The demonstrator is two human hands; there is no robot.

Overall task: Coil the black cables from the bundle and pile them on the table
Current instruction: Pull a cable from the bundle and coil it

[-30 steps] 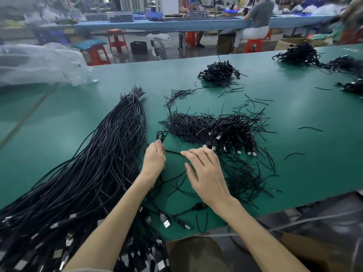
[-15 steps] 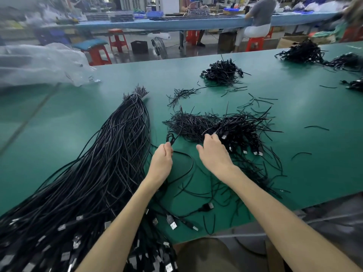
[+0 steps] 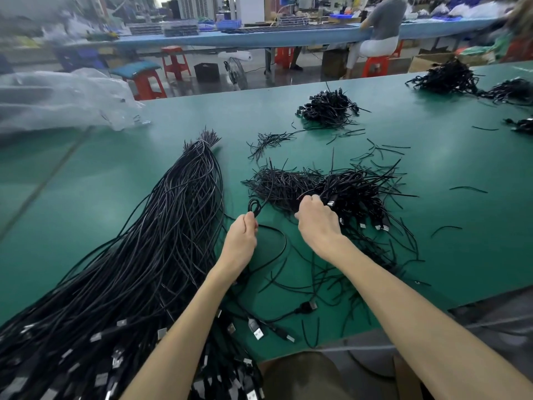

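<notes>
A long bundle of black cables lies on the green table, running from the near left corner to a tied end further back. My left hand pinches one black cable; a small loop of it sticks up above my fingers and the rest curves over the table to the right. My right hand reaches into a pile of black twist ties, fingers curled on the strands. Coiled cables with USB plugs lie piled just right of that hand.
Loose ties and USB plugs lie scattered near the table's front edge. More piles of coiled cables sit further back and at the far right. A clear plastic bag lies at the left. A person sits at another bench behind.
My right hand has moved away from me, off the loose cable and up into the pile of ties. My left hand has lifted a little, still holding the cable loop.
</notes>
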